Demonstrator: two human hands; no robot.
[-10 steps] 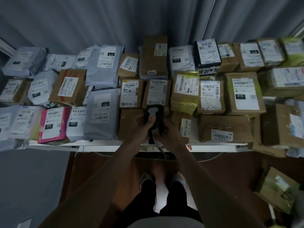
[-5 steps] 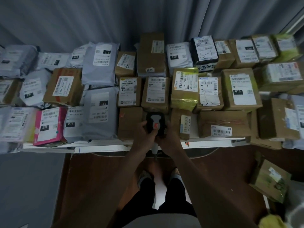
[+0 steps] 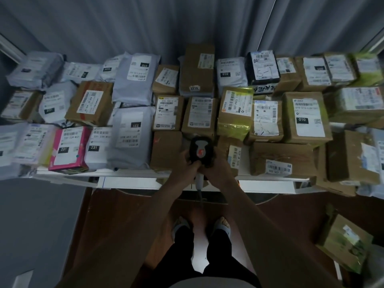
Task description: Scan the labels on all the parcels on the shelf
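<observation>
A black handheld barcode scanner with a red mark on top is held over the front middle of the white shelf. My left hand grips its left side and my right hand grips its right side and handle. Its head sits just below a brown box with a white label. Several labelled parcels cover the shelf: grey mailers, a pink one, brown boxes and a yellow-taped box.
A grey curtain hangs behind the shelf. A brown box lies on the floor at the lower right. My feet stand on the wooden floor close to the shelf's front edge. The scanner's cable hangs down below my hands.
The scanner and both hands have stayed close to the front middle of the shelf. The view has shifted slightly; the parcels have not moved.
</observation>
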